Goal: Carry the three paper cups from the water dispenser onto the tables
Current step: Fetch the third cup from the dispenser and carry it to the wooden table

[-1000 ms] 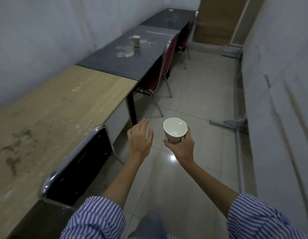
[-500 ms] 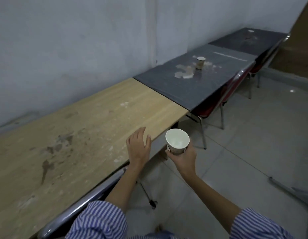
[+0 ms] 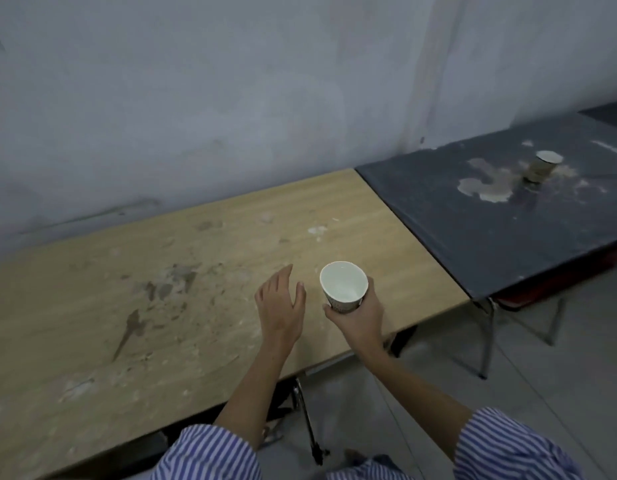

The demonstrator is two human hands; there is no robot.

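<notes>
Head view: striped sleeves (image 3: 210,452) frame the bottom edge, over grey floor tiles (image 3: 528,375). Both forearms reach over a stained, scuffed wooden table (image 3: 127,306). The right hand (image 3: 357,315) is wrapped around a white paper cup (image 3: 343,285), held upright above the table's near right part; the left hand (image 3: 281,303) hovers just beside it, fingers spread and empty. Beyond, a dark table (image 3: 490,230) abuts the wooden one, blotched pale, bearing a second cup (image 3: 542,166). A bare grey wall (image 3: 231,98) backs both.
</notes>
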